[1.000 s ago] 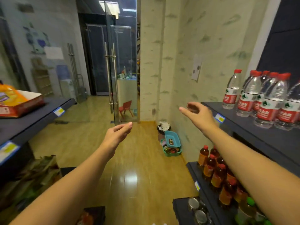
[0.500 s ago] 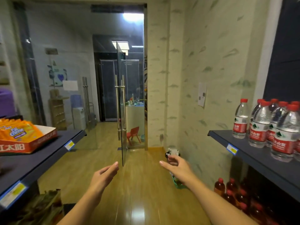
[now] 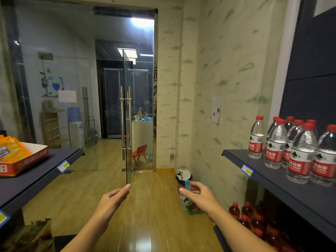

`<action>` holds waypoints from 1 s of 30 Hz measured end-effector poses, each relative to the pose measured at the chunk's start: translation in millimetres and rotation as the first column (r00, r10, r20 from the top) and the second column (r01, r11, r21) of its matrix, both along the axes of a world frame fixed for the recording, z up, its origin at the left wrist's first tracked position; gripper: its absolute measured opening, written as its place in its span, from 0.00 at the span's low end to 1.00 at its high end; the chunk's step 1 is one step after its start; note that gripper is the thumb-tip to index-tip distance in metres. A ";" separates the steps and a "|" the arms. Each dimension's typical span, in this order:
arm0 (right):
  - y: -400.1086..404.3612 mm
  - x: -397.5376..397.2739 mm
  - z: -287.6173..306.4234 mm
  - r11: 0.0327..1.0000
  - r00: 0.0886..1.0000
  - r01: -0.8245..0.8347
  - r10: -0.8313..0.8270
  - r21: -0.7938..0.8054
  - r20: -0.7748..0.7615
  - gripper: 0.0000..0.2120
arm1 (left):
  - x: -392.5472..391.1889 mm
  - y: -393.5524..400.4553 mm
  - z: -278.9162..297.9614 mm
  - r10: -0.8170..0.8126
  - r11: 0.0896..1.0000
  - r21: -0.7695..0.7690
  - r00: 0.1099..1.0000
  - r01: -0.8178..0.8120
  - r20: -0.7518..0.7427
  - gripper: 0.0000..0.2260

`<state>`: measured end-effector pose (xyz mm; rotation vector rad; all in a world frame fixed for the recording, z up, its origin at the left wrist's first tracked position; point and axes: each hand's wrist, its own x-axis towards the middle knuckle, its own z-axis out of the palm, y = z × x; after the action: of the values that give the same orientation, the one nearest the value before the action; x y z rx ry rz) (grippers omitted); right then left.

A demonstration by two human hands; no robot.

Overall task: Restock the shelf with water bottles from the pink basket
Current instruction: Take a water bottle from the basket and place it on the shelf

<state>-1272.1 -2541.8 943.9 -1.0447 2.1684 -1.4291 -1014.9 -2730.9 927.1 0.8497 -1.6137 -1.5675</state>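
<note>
Water bottles (image 3: 298, 151) cut off at right edge, both hands' fingers loosely spread, empty.

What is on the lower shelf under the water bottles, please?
Under the water bottles, the lower shelf holds red-capped bottles of amber drink. The upper shelf shadows the rows farther back, so their number cannot be told.

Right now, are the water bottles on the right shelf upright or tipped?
Upright: the water bottles all stand on their bases on the right shelf, red caps up.

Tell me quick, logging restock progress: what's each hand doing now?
Left hand: open, holding nothing.
Right hand: open, fingers relaxed, holding nothing.
</note>
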 end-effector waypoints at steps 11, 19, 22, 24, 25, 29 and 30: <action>7.5 -0.5 0.2 0.999 1.000 -0.001 0.001 0.043 0.009 0.65 | -11.1 7.4 -0.6 -0.027 1.000 0.016 0.999 0.026 0.020 0.44; 12.2 -6.3 -28.4 0.997 0.998 -0.013 0.008 0.073 0.063 0.63 | -10.2 13.5 -20.1 -0.025 1.000 0.002 0.998 0.025 0.056 0.46; 11.4 -5.5 -46.0 0.995 0.995 0.003 -0.012 0.096 0.100 0.66 | -10.2 14.9 -37.9 -0.066 0.998 0.009 0.994 0.066 0.088 0.46; 11.8 -2.0 -58.2 0.992 0.993 -0.003 -0.012 0.130 0.114 0.64 | -10.8 14.8 -56.0 -0.085 0.996 0.015 0.990 0.083 0.109 0.49; 12.0 0.3 -65.7 0.988 0.993 -0.008 -0.011 0.154 0.120 0.60 | -10.9 14.3 -67.3 -0.095 0.995 0.026 0.988 0.093 0.123 0.50; 11.6 7.8 -118.1 0.969 0.987 0.016 -0.055 0.245 0.153 0.38 | -10.4 18.5 -126.8 -0.127 0.987 0.119 0.971 0.104 0.205 0.46; 12.4 8.9 -134.4 0.964 0.982 0.021 -0.070 0.265 0.178 0.36 | -10.1 20.8 -143.5 -0.126 0.985 0.145 0.966 0.094 0.225 0.44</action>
<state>-1263.2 -2529.4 809.4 -0.7410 2.1815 -1.1646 -1025.1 -2710.1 783.6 1.0654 -1.7620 -1.7211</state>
